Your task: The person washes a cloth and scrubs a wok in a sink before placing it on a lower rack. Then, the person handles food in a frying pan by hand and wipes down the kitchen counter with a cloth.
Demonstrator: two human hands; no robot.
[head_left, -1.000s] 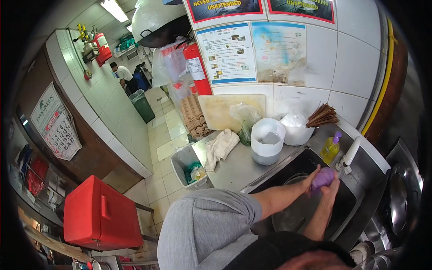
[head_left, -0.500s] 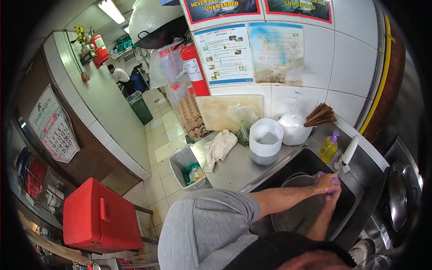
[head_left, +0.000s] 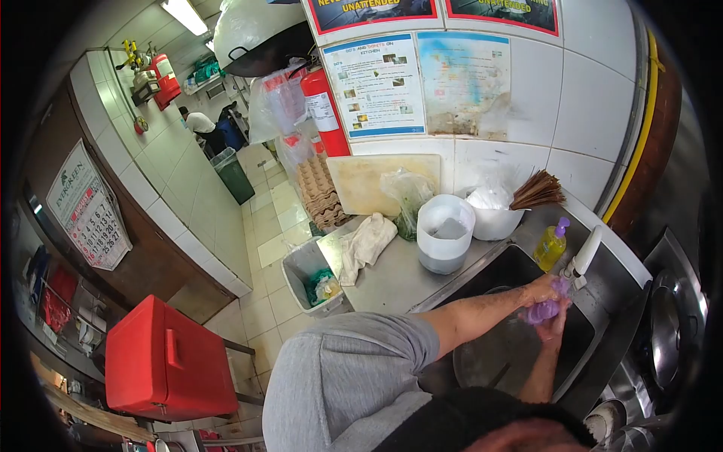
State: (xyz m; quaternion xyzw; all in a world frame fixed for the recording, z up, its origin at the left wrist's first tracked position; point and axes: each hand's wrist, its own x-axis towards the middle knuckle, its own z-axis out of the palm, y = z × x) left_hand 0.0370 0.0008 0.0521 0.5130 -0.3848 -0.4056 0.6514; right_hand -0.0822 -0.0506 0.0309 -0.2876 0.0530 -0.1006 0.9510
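Note:
Below the faucet (head_left: pixel 587 252), both my hands are close together over the sink (head_left: pixel 482 277). My left hand (head_left: pixel 541 289) is closed around a soft purple bundle (head_left: pixel 544 310), whose exact kind I cannot make out. My right hand (head_left: pixel 555 327) grips the same bundle from the near side, its fingers curled and partly hidden. More purple shows between the hands and the faucet. Under my forearms, a large round pan (head_left: pixel 482 354) lies in the sink, with a dark narrow shape in it.
Behind the sink stands a yellow soap bottle (head_left: pixel 550 248) with a purple pump. On the steel counter are a white tub (head_left: pixel 446 245), a white bowl (head_left: pixel 497 224), a bagged green vegetable (head_left: pixel 407 203) and a cloth (head_left: pixel 367 245). Metal pans (head_left: pixel 664 331) lie at right.
My hands have turned and drawn slightly apart, the left one shifting up toward the faucet. More of the purple bundle shows between them now.

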